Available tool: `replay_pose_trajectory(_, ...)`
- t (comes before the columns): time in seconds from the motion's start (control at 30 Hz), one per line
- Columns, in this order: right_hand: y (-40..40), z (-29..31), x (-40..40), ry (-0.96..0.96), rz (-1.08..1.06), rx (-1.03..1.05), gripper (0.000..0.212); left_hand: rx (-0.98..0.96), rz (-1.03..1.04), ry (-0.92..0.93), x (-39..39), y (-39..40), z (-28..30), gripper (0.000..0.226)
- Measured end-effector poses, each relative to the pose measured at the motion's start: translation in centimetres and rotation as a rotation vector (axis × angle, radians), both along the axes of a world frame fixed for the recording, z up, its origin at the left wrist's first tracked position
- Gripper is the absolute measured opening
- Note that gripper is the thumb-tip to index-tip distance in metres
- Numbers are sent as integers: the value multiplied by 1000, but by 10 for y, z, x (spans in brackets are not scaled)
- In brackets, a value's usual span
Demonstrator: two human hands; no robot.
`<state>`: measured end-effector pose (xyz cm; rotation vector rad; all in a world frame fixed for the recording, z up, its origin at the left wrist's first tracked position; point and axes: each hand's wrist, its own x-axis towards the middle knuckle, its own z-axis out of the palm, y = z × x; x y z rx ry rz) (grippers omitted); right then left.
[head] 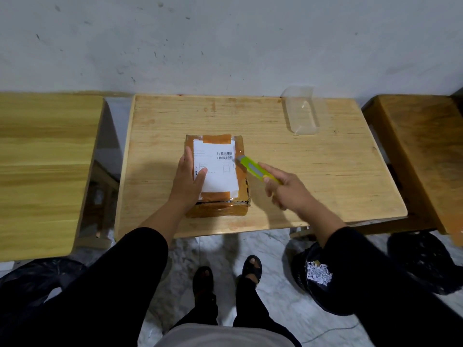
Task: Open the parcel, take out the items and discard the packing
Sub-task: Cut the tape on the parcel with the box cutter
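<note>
A small cardboard parcel (226, 182) wrapped in brown tape, with a white shipping label on top, lies in the middle of the light wooden table (313, 171). My left hand (188, 180) rests flat on the parcel's left side, fingers spread, pressing it down. My right hand (285, 187) grips a yellow-green utility knife (258, 170), whose tip touches the parcel's right top edge near the barcode. A dark slit shows along the parcel's front and right edges.
A clear plastic container (302, 110) lies at the table's back right. A yellow-wood table (42, 171) stands to the left, a darker one (421, 156) to the right. Black bin bags (320, 279) with shredded paper sit on the marble floor below, by my feet.
</note>
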<state>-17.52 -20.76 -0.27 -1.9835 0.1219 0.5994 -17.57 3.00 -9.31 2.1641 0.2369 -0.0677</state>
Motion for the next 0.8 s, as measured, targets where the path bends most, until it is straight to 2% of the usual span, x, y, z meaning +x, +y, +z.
replay_pose_trajectory(0.13,32,-33,-15,51,-247,111,39,4,-7,-12,0,2,-2,69)
replay_pose_trajectory(0.23,40,-40,-17,60,-319,171,39,13,-8,-18,0,1,-2,69)
replay_pose_trajectory(0.47,39,-41,-16,81,-291,215,38,7,-2,-25,-1,1,-2,69)
replay_pose_trajectory(0.7,27,-46,-23,196,-231,455,53,2,2,-27,0,0,0,70)
replay_pose_trajectory(0.8,24,-46,-20,233,-205,485,56,12,-3,-32,-1,0,0,70)
